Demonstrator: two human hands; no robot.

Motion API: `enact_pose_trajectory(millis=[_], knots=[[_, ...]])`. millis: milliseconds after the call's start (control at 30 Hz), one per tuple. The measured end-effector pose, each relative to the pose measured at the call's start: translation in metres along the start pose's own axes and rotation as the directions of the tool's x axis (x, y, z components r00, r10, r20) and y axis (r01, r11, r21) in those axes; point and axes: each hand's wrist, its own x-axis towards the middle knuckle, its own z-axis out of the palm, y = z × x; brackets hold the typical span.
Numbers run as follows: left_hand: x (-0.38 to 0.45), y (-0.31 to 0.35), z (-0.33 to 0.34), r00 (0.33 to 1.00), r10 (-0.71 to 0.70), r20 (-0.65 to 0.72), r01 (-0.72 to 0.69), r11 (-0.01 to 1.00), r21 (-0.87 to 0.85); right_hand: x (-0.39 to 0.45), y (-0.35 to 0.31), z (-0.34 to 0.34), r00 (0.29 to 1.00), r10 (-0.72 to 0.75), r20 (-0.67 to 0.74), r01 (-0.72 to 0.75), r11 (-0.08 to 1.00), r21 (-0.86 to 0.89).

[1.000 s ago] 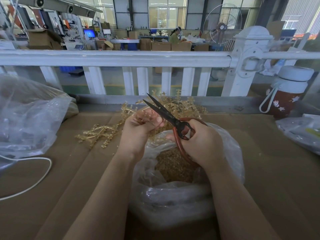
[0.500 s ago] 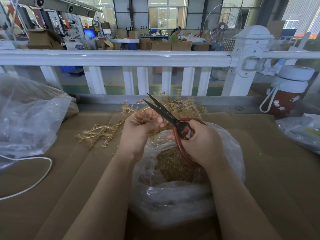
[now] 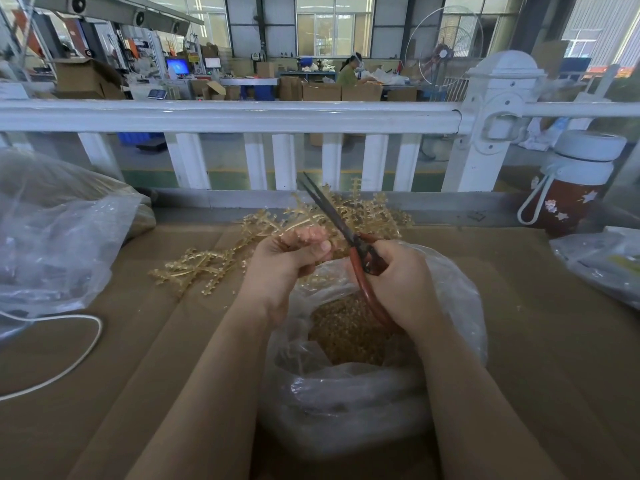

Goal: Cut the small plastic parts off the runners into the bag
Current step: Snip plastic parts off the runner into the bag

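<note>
**Runners held over the bag, scissors closed**

Runners (image 3: 277,223) lie in a loose golden pile on the cardboard-covered table (image 3: 554,358), at its far edge just behind the hands; too tangled to count, several at least. Left hand (image 3: 287,261) curls around one runner piece, pinching it directly above the open mouth of the clear bag (image 3: 346,403), likely so snipped parts drop straight in. Right hand (image 3: 398,285) grips the red handles of the one pair of scissors (image 3: 332,216); blades point up and away, appear closed together, just beside the left hand's fingertips (image 3: 313,235). Whether the blades touch the held piece: cannot tell. Bag sits between the forearms, near the table's front edge, already holding a thick heap of small cut parts (image 3: 349,334), far too many to count. Judged: mid-task, plenty of uncut runners left.

Other items: one big clear bag (image 3: 52,230) at left, one white cable (image 3: 69,368), one white-lidded bottle (image 3: 571,188) at right, another plastic bag (image 3: 602,261) at the right edge, white railing (image 3: 225,116) behind.
</note>
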Motion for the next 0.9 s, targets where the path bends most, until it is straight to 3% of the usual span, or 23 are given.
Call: enact_pose_trajectory(millis=[133, 233, 500, 700, 900], knots=[[-0.001, -0.003, 0.003, 0.998, -0.052, 0.036, 0.047, 0.991, 0.123, 0.002, -0.005, -0.002, 0.992, 0.094, 0.087, -0.114, 0.955, 0.273], [-0.002, -0.004, 0.002, 0.996, -0.059, 0.072, 0.047, 0.986, 0.158, 0.002, -0.009, -0.005, 0.991, 0.075, 0.113, -0.115, 0.902, 0.415], [-0.002, -0.007, 0.003, 0.988, 0.027, 0.152, -0.046, 0.992, 0.121, 0.001, -0.013, -0.006, 0.987, 0.066, 0.148, -0.133, 0.851, 0.508], [-0.001, -0.003, 0.001, 0.999, 0.004, 0.046, -0.006, 0.999, 0.045, 0.002, -0.012, -0.006, 0.989, 0.075, 0.127, -0.124, 0.888, 0.442], [-0.001, -0.003, 0.002, 0.999, 0.02, 0.047, -0.023, 0.998, 0.055, 0.002, -0.01, -0.005, 0.989, 0.071, 0.13, -0.118, 0.908, 0.402]])
